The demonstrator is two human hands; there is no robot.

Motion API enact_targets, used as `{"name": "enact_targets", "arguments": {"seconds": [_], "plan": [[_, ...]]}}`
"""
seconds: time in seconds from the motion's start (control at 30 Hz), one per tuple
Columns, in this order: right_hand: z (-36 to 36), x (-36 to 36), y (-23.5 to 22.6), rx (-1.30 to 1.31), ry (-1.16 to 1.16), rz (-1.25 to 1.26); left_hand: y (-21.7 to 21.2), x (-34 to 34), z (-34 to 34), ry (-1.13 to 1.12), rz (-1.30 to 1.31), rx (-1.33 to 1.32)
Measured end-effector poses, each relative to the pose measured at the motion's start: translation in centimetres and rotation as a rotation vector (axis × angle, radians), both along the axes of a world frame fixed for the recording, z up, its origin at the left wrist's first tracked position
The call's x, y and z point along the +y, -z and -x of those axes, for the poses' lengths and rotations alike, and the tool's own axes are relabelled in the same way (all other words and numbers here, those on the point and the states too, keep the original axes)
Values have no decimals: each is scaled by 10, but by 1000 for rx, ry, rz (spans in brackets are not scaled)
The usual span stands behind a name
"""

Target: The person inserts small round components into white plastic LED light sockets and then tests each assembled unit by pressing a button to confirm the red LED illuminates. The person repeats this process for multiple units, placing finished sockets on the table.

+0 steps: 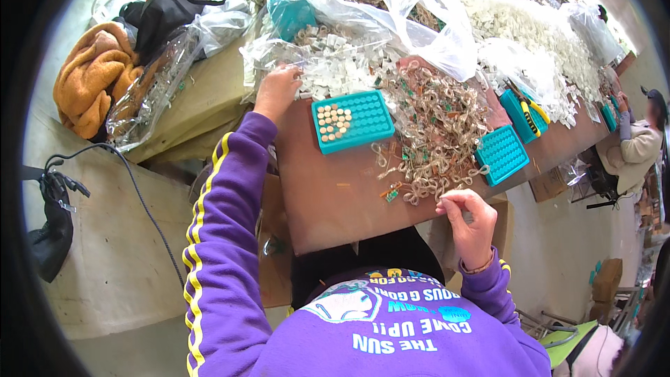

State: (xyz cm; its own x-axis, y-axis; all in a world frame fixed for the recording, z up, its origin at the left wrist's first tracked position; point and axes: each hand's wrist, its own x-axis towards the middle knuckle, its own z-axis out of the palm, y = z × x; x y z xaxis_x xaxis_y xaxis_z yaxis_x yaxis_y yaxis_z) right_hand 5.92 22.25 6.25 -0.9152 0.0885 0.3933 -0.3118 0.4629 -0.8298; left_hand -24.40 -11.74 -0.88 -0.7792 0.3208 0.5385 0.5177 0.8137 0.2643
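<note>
At the near edge of a heap of small clear and whitish plastic pieces (342,73), my left hand (278,92) has its fingers bent together; whatever lies between them is too small to name. My right hand (473,222) pinches with thumb and forefinger beside the lower end of a pile of coiled beige wires with small green boards (440,126). What that pinch holds, if anything, I cannot make out. Between the hands lies a teal tray (373,120) of round pockets, with several pale round discs (331,120) at its left side.
Right of the wires lies another teal tray (502,155); beyond it, yellow-handled pliers (536,113) rest on a teal holder. A teal basket (289,12) and clear plastic bags (412,14) stand behind. An orange cloth (94,77) and black bag (171,10) lie left. Another person (638,143) works at right.
</note>
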Motion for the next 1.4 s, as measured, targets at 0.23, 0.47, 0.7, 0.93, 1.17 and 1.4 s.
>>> {"name": "enact_targets", "arguments": {"seconds": [0.23, 0.47, 0.7, 0.93, 1.17, 1.4], "plan": [[35, -14, -4, 138, -94, -283, -16, -13, -21, -125, -350, -322], [91, -50, 11, 303, -401, -779, -25, -21, -58, -139, -462, -424], [108, -61, 6, 359, -470, -697, -47, 1, -159, 255, -1582, -720], [84, -64, -16, -277, -509, 479, -51, 68, -246, 546, -2173, -914], [62, -70, -17, -440, -598, 474, -47, 105, -273, 358, -1675, -764], [51, -71, -11, -484, -624, 641, -43, 106, -276, 388, -1668, -772]]}}
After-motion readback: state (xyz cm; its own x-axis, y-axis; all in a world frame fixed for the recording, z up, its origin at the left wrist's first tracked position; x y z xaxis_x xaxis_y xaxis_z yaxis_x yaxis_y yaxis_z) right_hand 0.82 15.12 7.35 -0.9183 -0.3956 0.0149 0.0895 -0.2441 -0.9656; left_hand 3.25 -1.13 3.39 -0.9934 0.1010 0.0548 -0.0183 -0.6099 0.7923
